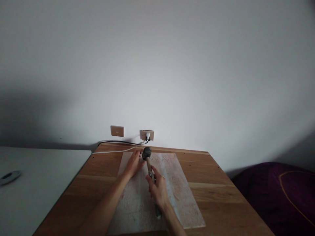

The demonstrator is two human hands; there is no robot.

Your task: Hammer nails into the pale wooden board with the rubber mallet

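Observation:
My right hand [157, 186] is wrapped round the light handle of a hammer [149, 164]. The hammer's dark rounded head [147, 152] is over the far part of a worn, whitish board [137, 206]. Just left of that head, my left hand [135, 163] rests at the board's far end with its fingers drawn together. Whatever those fingers pinch is hidden or too small to make out. A few thin marks or nail-like bits [166, 159] show on the board to the right of the hammer head.
The board lies on a brown wooden table [211, 200] against a pale wall. Cables [118, 151] run from a wall socket [147, 135] along the table's back edge. At left, a white surface [36, 196] carries a roundish object [10, 177]. A purple cushion-like thing [270, 193] stands at right.

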